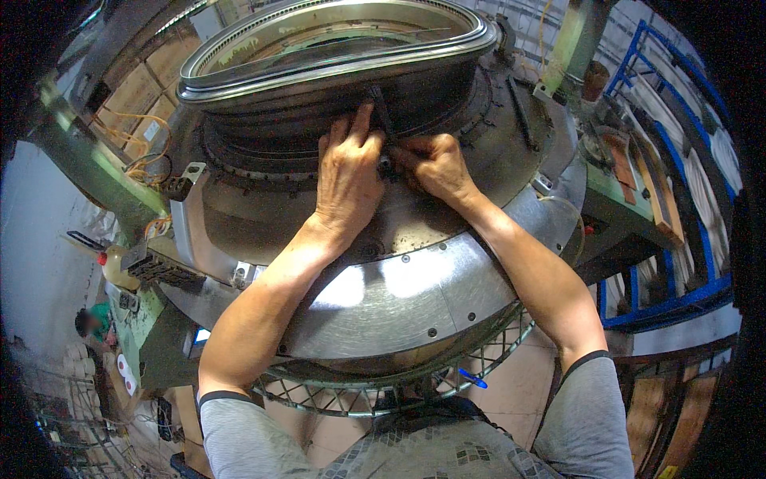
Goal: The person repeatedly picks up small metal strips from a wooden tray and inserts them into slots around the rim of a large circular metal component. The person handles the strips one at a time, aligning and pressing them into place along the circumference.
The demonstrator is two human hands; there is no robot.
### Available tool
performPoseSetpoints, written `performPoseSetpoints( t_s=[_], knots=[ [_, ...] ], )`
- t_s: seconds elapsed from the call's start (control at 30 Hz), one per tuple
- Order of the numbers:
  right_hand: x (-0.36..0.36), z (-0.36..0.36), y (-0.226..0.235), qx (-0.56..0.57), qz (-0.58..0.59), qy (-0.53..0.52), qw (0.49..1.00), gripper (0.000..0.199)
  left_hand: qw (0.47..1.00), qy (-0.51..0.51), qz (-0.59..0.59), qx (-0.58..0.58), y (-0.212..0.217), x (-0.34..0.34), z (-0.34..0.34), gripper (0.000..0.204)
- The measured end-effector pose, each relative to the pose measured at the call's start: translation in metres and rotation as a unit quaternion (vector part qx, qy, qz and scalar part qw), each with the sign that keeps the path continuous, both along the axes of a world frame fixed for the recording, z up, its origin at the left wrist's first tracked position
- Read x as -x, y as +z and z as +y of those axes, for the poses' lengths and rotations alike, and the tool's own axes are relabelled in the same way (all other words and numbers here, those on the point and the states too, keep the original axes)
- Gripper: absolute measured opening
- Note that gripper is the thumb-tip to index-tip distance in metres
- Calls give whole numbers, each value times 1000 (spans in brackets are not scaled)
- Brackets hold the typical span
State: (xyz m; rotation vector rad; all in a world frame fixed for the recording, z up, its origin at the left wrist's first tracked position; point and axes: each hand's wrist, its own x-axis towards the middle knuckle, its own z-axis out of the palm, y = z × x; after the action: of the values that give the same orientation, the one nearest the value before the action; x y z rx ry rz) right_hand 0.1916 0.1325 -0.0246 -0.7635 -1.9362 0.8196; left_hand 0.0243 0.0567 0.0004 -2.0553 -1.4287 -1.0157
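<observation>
The big round machine bed [415,295] is bare metal, brushed and bright at six o'clock, where it throws back pale glare. Toward the centre it turns dull, dark and greasy-looking. The raised ring [335,48] at twelve o'clock is grey metal with a smooth, worn sheen on its rim. Both hands, left hand [349,180] and right hand [437,166], press on a small dark part [386,164], probably matt metal, though it is too hidden to tell. The blue frame [678,287] at three o'clock looks painted. The sleeves [239,431] are soft grey cloth.
</observation>
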Motion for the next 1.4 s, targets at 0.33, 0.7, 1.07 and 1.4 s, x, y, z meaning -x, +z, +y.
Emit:
performPoseSetpoints(
  t_s=[0.33,0.7,1.07,1.4],
  knots=[
    [0,-1,2,-11,0,0,1000,15,1000,12,16,5,2,0,-3,41],
    [-1,-4,5,-5,-12,-8,1000,18,999,29,37,5,2,0,-2,44],
    [-1,-1,0,-32,1,-7,999,16,998,37,45,8,3,0,-3,36],
    [-1,3,-7,-64,-10,-12,998,19,999,26,38,3,1,2,0,34]
  ],
)
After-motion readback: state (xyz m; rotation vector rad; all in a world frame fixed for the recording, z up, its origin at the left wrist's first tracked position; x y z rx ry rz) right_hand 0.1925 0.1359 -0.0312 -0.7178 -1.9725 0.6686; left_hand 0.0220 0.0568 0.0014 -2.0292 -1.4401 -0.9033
